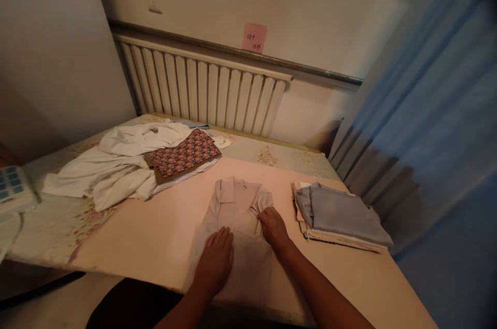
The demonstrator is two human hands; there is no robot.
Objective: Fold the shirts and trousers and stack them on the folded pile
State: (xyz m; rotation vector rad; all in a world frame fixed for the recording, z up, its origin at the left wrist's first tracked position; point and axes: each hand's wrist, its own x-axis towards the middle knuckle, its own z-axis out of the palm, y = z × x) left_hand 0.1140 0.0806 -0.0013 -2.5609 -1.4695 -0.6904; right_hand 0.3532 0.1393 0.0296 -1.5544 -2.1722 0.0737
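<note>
A pale beige collared shirt (236, 225) lies flat on the pink-covered bench (155, 236), near its front edge and roughly at the middle. Its long axis runs from the person toward the wall: the collar points away, toward the ribbed white radiator (202, 88), and the hem hangs toward the near edge of the bench. The sleeves look folded in, so the garment forms a narrow strip.

Both hands rest on the shirt, a little apart from each other. The left hand (215, 259) lies palm down with fingers spread flat on the lower half of the cloth. The right hand (274, 226) sits higher, on the shirt's right side, its fingertips curled onto a fold by the shoulder; whether they pinch the cloth or only press it cannot be told.

Just right of the shirt, not touching it, sits a stack of folded garments topped by a grey-blue cloth (341, 212). Left and farther back lies a loose heap of white clothing (116, 166) with a folded red patterned fabric (182, 154) on top. A blue curtain (438, 111) hangs at the right, and a pink paper note (254, 38) is stuck on the wall.
</note>
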